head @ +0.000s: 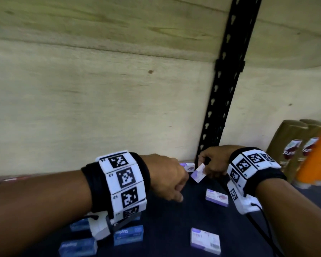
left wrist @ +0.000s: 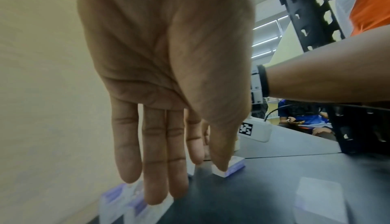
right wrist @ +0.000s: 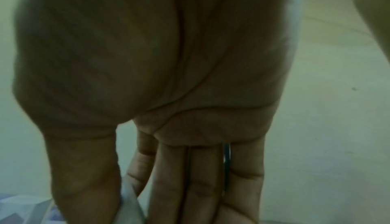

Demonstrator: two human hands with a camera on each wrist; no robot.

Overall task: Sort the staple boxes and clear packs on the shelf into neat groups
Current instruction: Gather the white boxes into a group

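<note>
My right hand [head: 208, 166] pinches a small purple-and-white clear pack [head: 198, 175] between thumb and fingers, lifted and tilted just above the dark shelf [head: 170, 223] near the back wall. The right wrist view shows that pack [right wrist: 129, 209] beside the thumb. My left hand [head: 172, 184] hovers just left of it, its fingers [left wrist: 156, 169] straight and holding nothing, over two packs [left wrist: 118, 202] by the wall. More packs lie behind [head: 189, 166], at mid-shelf [head: 216, 197] and near the front [head: 205, 240]. Blue staple boxes [head: 128, 235] [head: 78, 247] sit at the lower left under my left wrist.
A black slotted upright [head: 224, 93] rises at the back beside my right hand. Gold bottles [head: 289, 145] and an orange bottle [head: 317, 156] stand at the right. A plywood wall [head: 100, 108] closes the back, with a board overhead. A cable trails from my right wrist.
</note>
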